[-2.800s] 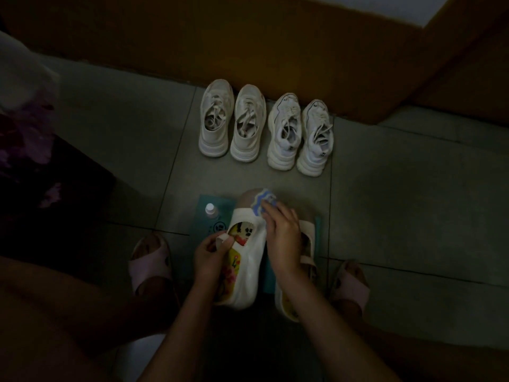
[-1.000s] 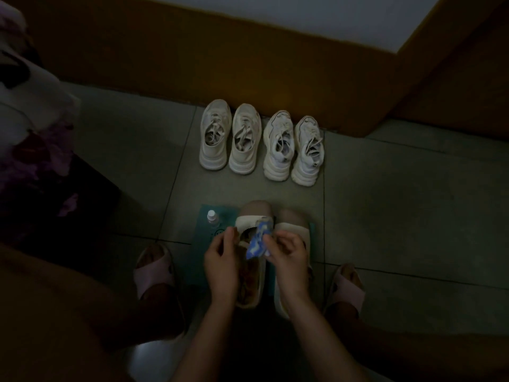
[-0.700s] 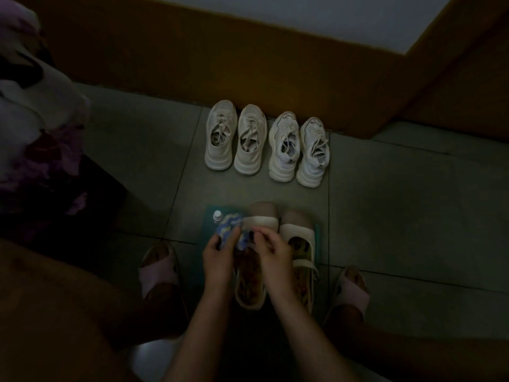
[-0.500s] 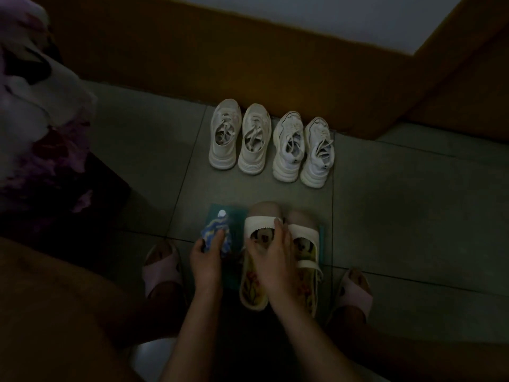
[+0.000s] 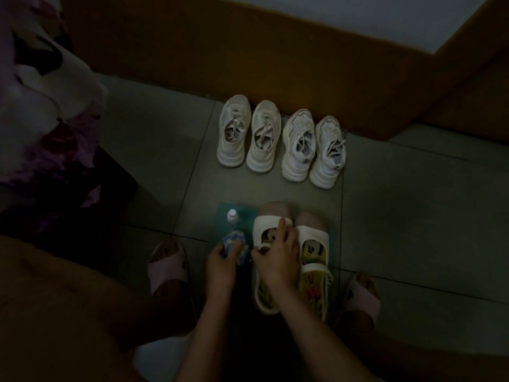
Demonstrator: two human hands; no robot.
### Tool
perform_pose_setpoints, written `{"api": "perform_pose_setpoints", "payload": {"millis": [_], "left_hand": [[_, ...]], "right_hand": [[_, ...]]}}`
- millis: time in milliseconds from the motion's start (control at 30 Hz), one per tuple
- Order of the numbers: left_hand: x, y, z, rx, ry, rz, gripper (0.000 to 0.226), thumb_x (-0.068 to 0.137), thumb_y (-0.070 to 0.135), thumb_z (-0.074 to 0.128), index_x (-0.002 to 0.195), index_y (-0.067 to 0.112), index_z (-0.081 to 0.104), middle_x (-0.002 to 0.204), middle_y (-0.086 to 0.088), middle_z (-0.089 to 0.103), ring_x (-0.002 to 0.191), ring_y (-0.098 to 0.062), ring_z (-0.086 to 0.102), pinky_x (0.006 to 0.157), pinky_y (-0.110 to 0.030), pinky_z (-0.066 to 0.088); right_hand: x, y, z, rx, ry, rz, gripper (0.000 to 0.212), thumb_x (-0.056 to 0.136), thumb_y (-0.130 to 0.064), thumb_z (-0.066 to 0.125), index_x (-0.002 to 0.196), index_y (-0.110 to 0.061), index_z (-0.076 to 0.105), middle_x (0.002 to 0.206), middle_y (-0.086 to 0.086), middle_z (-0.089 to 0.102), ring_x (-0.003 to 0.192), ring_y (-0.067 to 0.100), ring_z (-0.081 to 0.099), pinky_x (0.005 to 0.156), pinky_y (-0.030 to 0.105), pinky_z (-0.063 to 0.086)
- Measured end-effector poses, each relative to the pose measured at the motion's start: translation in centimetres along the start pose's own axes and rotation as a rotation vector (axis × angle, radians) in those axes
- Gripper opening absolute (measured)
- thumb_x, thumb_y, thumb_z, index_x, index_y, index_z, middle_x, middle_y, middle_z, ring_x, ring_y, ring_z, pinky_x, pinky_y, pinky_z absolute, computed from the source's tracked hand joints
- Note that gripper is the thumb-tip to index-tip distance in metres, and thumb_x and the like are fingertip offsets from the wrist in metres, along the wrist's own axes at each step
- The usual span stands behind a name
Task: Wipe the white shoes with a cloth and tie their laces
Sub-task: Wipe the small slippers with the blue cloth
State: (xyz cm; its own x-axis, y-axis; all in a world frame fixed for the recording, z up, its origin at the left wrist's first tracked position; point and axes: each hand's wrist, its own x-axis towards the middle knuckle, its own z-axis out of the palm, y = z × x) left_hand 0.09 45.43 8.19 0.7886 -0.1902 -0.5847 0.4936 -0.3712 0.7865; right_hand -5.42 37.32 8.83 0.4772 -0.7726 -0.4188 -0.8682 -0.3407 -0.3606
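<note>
Cloth (image 5: 233,242) blue-patterned, crumpled — left hand (image 5: 220,261) grip closed round it; right hand (image 5: 278,261) spread over white sandal (image 5: 261,226), grip unclear.

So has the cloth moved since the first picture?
Yes. The cloth went left, off the sandal, and is now held in the left hand next to the bottle on the mat.
</note>
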Motion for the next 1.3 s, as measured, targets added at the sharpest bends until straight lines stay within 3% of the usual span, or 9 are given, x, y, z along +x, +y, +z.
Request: {"api": "perform_pose_setpoints", "payload": {"millis": [233,333,433,700,800,867,1033,1133,1300], "left_hand": [[-1.0,0.7,1.7,0.136,-0.062,0.133,0.019,0.092,0.022,0.057,0.097,0.008,0.068,0.086,-0.003,0.067,0.073,-0.006,0.059,0.06,-0.006,0.042],[-1.5,1.7,2.3,0.137,-0.069,0.237,0.017,0.091,0.027,0.057,0.089,0.013,0.067,0.084,-0.001,0.069,0.077,-0.011,0.064,0.071,-0.024,0.049],[-1.3,3.4,3.1,0.203,-0.036,0.383,0.017,0.09,0.027,0.059,0.077,0.015,0.058,0.077,-0.001,0.061,0.069,-0.011,0.056,0.062,-0.024,0.04],[2.2,7.7,5.0,0.307,-0.218,0.687,0.01,0.088,0.014,0.06,0.093,0.011,0.068,0.089,0.001,0.063,0.085,-0.011,0.055,0.075,-0.02,0.04],[2.8,7.6,5.4,0.38,-0.284,0.71,0.007,0.086,0.012,0.062,0.087,0.007,0.067,0.085,-0.001,0.061,0.083,-0.016,0.055,0.072,-0.021,0.037],[2.3,7.0,5.4,0.392,-0.306,0.713,0.007,0.085,0.011,0.063,0.086,0.005,0.067,0.084,-0.003,0.062,0.082,-0.016,0.055,0.071,-0.02,0.037],[1.3,6.0,5.0,0.373,-0.29,0.695,0.008,0.085,0.011,0.063,0.085,0.005,0.067,0.085,-0.006,0.065,0.083,-0.017,0.056,0.076,-0.025,0.04],[0.5,6.2,4.6,0.367,-0.253,0.682,0.009,0.086,0.013,0.063,0.081,0.006,0.066,0.083,-0.004,0.063,0.084,-0.016,0.053,0.076,-0.017,0.036],[-1.7,5.8,3.9,0.413,-0.25,0.674,0.014,0.087,0.016,0.062,0.074,0.012,0.061,0.077,0.005,0.055,0.08,-0.013,0.046,0.072,-0.008,0.032]], "right_hand": [[0.5,2.3,-1.5,0.482,-0.052,0.032,0.088,0.078,-0.022,0.072,0.149,-0.021,0.02,0.155,0.002,0.021,0.141,0.021,0.023,0.112,0.031,0.026],[0.1,2.7,-2.8,0.717,-0.06,0.064,0.082,0.078,-0.016,0.072,0.147,-0.021,0.026,0.151,0.0,0.031,0.138,0.015,0.031,0.111,0.028,0.029],[-0.5,2.9,-3.7,0.826,-0.041,0.058,0.082,0.076,-0.015,0.073,0.144,-0.028,0.03,0.148,-0.003,0.037,0.133,0.012,0.037,0.111,0.037,0.036],[-1.7,2.3,-3.6,0.944,-0.049,0.076,0.08,0.077,-0.005,0.069,0.144,-0.028,0.031,0.145,-0.005,0.039,0.128,0.009,0.041,0.096,0.021,0.041],[-2.1,2.1,-3.5,0.984,-0.054,0.115,0.076,0.078,-0.002,0.067,0.143,-0.025,0.034,0.135,-0.005,0.046,0.109,0.003,0.051,0.072,0.003,0.045],[-2.2,2.1,-3.6,1.03,-0.046,0.164,0.072,0.08,-0.001,0.066,0.141,-0.025,0.036,0.123,-0.007,0.051,0.093,-0.005,0.052,0.062,0.001,0.045],[-2.4,2.0,-4.0,1.086,-0.024,0.207,0.069,0.081,-0.001,0.066,0.139,-0.025,0.04,0.126,-0.004,0.054,0.1,0.004,0.057,0.062,0.003,0.047],[-2.2,1.8,-4.0,1.113,0.006,0.219,0.063,0.08,-0.001,0.067,0.136,-0.019,0.046,0.125,0.001,0.058,0.101,0.009,0.06,0.066,0.006,0.05],[-1.7,1.7,-3.9,1.183,0.017,0.25,0.063,0.079,-0.004,0.068,0.136,-0.02,0.046,0.125,0.006,0.061,0.11,0.019,0.061,0.094,0.037,0.052]]}}
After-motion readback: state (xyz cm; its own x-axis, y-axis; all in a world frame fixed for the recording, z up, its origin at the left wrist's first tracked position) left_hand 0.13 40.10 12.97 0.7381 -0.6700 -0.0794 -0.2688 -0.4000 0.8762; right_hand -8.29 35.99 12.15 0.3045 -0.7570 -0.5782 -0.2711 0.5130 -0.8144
